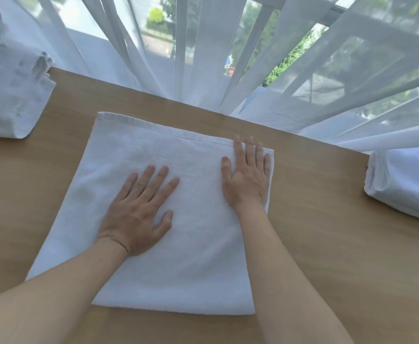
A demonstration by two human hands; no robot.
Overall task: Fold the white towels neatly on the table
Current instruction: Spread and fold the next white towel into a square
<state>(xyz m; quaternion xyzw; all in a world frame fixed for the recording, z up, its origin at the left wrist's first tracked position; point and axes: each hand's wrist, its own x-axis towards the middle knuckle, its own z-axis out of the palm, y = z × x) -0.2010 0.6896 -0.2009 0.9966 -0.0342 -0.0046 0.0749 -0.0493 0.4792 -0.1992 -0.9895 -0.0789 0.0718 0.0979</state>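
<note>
a room in a home or a hotel, by the look of it: a light wooden table [327, 232] stands against a window hung with sheer white curtains [203, 58] at 12 o'clock, greenery blurred outside. piles of white towels sit at 10 o'clock [10, 95] and 3 o'clock [401, 184].

L hand [139, 209]: palm down, flat, fingers straight + spread, pointing up-right, thumb out to right side. L forearm bare, enters from lower-left corner, angled up-right.
R hand [247, 177]: palm down, flat, fingers straight, close together, pointing away from body, thumb alongside on left. R forearm bare, enters from bottom edge, runs nearly straight up.
Hands apart, not touching; R further fwd than L.
</note>
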